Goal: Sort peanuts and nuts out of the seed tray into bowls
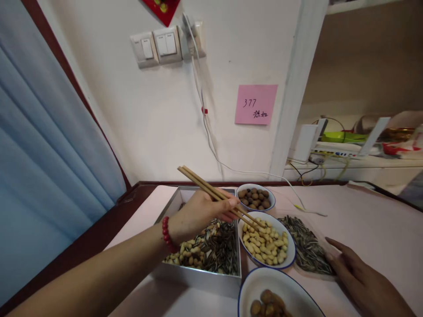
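Observation:
My left hand, with a red bead bracelet at the wrist, is closed around a pair of wooden chopsticks. Their tips reach into a blue-rimmed white bowl of peanuts; I cannot tell whether they grip one. Under my left forearm stands a silver-grey box holding mixed peanuts and striped sunflower seeds, partly hidden by the arm. My right hand lies at the right edge of a clear plastic pack of sunflower seeds, its visible fingers stretched out and apart, apparently touching the pack.
Behind the peanuts is a bowl of round brown nuts. A bowl with brown, date-like pieces is cut off by the bottom edge. A white cable runs down the wall onto the pink-covered table. A router stands at right.

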A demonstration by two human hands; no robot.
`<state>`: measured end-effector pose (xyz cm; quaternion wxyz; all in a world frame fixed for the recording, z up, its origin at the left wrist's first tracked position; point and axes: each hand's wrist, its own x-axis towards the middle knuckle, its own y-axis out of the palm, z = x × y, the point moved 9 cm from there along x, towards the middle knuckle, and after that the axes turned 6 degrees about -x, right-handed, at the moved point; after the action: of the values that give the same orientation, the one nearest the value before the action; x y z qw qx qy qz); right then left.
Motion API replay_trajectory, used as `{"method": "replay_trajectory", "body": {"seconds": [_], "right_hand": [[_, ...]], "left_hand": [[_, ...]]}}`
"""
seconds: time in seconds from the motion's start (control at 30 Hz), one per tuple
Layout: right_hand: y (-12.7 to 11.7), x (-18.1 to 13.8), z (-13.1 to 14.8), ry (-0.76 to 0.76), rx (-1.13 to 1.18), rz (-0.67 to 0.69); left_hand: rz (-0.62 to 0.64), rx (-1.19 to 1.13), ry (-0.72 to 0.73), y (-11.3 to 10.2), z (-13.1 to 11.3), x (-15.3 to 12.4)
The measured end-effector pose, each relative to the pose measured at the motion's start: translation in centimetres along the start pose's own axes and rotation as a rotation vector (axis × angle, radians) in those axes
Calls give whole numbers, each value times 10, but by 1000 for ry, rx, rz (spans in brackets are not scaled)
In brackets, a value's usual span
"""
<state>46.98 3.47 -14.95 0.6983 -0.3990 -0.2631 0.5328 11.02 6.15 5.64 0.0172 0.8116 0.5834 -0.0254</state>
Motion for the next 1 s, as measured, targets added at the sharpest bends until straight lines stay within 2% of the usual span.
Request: {"method": "replay_trajectory", "body": {"seconds": [0.1, 0.33, 0.6, 0.73, 0.87, 1.0], "right_hand": [[0, 1, -1, -17, 14, -19], [-1, 1, -3, -37, 28, -56], [-2, 0, 1, -21, 19, -35], [-3, -2, 4, -5, 13, -10], [-2, -2, 4, 5, 13, 13], [-3, -2, 4, 20, 10, 7]], "left_hand": [[42, 37, -15, 8, 6, 2], [-30, -4, -11, -23, 14, 1], [41, 57, -14, -9, 20, 1], [23, 63, -9, -11, 18, 1], [-38, 61, 30, -27, 6, -3], [-147, 83, 107, -62, -9, -7]]}}
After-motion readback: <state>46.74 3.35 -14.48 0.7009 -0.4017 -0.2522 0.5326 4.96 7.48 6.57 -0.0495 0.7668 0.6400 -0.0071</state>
